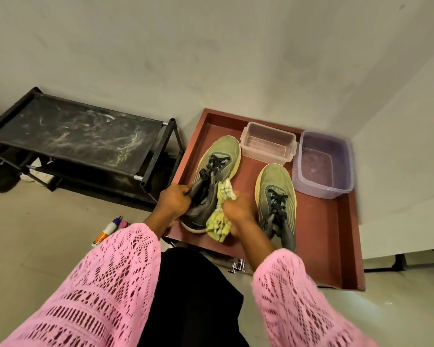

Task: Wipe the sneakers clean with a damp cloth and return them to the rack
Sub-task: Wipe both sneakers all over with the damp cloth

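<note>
Nearest me: 2 pink crochet sleeves reach forward, dark clothing between them.

My left hand grips the heel collar of the left sneaker, fingers curled over the dark grey rim. That shoe lies on the red tray, toe pointing away, its olive-green upper and black laces showing.

My right hand is clenched around a yellow checked cloth, bunched against the inner side of the same sneaker near the heel. Part of the cloth hangs down over the tray's near edge. The hand is slightly blurred.

Just right of that hand, the second sneaker sits flat on the tray, toe away, not touched by either hand.

On the floor left of the tray, near my left sleeve: a small glue bottle with an orange label, and a pink round thing beside it that I cannot identify.

Beyond the sneakers, 2 containers at the tray's far end: a clear plastic box behind the left sneaker's toe, and a purple tub at the far right corner. I cannot tell for certain whether the tub holds water.

Farther left, against the wall, stands the black shoe rack; its top shelf is streaked with pale dust. Dark shoes sit low beside it.
</note>
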